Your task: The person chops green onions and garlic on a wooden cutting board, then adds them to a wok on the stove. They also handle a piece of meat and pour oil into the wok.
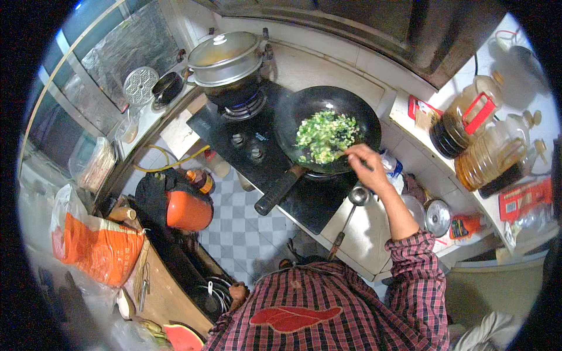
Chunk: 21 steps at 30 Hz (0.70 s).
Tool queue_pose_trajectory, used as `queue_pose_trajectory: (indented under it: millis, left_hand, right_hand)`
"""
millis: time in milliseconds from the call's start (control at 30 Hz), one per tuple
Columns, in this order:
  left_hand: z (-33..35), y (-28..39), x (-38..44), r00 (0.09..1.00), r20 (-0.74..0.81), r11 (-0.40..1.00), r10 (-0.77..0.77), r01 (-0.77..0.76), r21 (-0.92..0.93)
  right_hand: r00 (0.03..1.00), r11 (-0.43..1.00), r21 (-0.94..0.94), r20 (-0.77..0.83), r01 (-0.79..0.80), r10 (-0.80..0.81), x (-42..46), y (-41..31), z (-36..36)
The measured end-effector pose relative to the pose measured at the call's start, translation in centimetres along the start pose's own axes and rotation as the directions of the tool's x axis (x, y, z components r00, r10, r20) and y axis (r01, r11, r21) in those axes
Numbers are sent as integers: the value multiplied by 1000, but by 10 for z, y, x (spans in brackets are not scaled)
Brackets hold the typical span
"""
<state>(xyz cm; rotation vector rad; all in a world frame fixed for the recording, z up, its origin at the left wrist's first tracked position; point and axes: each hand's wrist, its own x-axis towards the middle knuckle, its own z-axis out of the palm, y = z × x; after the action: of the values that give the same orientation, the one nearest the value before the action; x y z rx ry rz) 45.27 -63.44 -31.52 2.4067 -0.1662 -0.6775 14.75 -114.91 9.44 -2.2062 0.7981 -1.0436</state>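
Note:
A black wok (pixel 285 127) rests on the right burner, with chopped green and pale vegetables (pixel 327 134) in it. My right hand (pixel 369 166) reaches over the wok's near right rim, fingertips at the edge of the food. Its fingers are drawn together; whether they pinch a thin utensil is not clear. The wok's dark handle (pixel 276 193) points down and left, away from both hands. My left hand (pixel 238 293) is low beside my body with fingers curled, near stacked pans (pixel 213 300). Whatever it may hold is hidden.
On the lit left burner of the black gas hob (pixel 232 127) stands a lidded steamer pot (pixel 226 59). A metal ladle (pixel 359 196) lies on the right counter. Large oil bottles (pixel 491 153) line the right shelf. An orange gas cylinder (pixel 189 210) stands on the floor.

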Motion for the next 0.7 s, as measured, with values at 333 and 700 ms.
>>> queue_pose_trajectory:
  millis: [333,700]
  left_hand:
    - [12,33,-33,965,-23,965,262,-262,13]
    - [7,102,-114,991,7,953,-132,129,-274]
  right_hand:
    - [983,982,71,-66,177,-172,37,18,21]
    - [965,975,-65,-145,213,-220,51,39,-6]
